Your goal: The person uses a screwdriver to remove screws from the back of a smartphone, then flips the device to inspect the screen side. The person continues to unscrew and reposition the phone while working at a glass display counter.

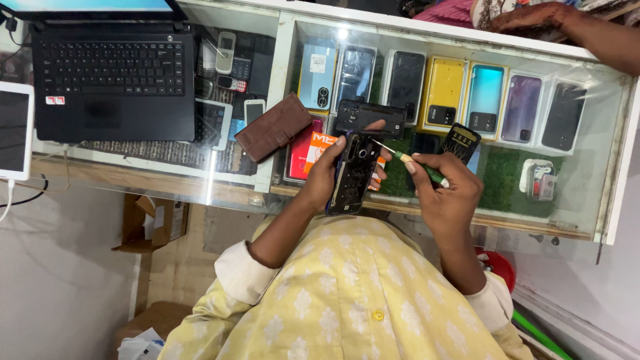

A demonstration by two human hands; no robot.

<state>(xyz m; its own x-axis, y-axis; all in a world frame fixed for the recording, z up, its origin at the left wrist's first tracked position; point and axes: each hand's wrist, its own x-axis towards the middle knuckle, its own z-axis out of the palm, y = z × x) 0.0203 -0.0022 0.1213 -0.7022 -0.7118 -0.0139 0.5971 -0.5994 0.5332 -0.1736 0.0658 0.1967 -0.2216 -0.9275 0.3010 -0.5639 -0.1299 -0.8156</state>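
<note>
My left hand (328, 175) grips an opened black smartphone (353, 175), back cover off, held upright over the glass counter. My right hand (445, 190) holds a small green-handled screwdriver (417, 167) whose thin tip points at the upper part of the phone. Just beyond the phone a black back cover (370, 117) lies on the glass. A brown wallet-style phone case (273, 127) lies to the left of it.
A black laptop (113, 80) sits on the counter at the left, with a white tablet (15, 130) at the far left edge. Several phones and boxes lie under the glass (480, 100). Another person's arm (587, 30) rests at the far right corner.
</note>
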